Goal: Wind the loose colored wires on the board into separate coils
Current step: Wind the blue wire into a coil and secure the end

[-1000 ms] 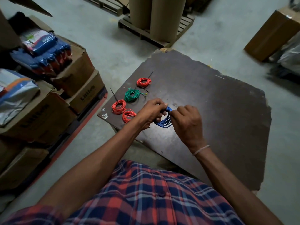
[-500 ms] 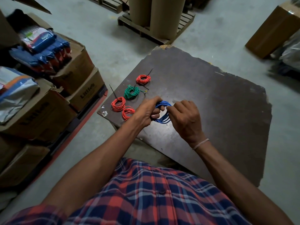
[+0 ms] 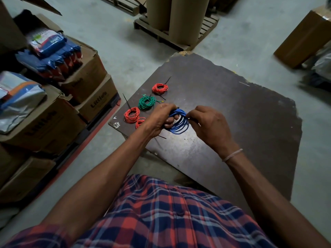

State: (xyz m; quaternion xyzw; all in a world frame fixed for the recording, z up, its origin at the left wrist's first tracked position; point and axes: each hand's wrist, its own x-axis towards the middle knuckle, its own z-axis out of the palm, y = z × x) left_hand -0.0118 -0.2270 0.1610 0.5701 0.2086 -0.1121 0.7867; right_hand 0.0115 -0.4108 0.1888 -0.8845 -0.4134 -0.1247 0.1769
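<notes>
The blue wire coil (image 3: 179,122) now shows more of its loops than a second ago, when both hands closed over it and hid most of the ring; the loops hang fanned between the hands, just above the dark board (image 3: 241,122); the winding looks finished, and the step in hand is probably binding it, though no tie can be made out at the hands.

The left hand (image 3: 159,119) is curled shut through the ring, its fingers passing inside the loops and gripping the left side of the coil; the right hand (image 3: 209,126) pinches the upper right edge of the same coil between thumb and fingertips, the other fingers loosely bent; so the coil sits between the two grips, held by both.

Four finished coils lie on the board to the left: a far red coil (image 3: 160,88); a green coil (image 3: 146,103); a near red coil (image 3: 132,114); a fourth red coil (image 3: 140,122), partly hidden behind the left wrist. No loose wire shows on the board, so this blue one may be the last.
</notes>
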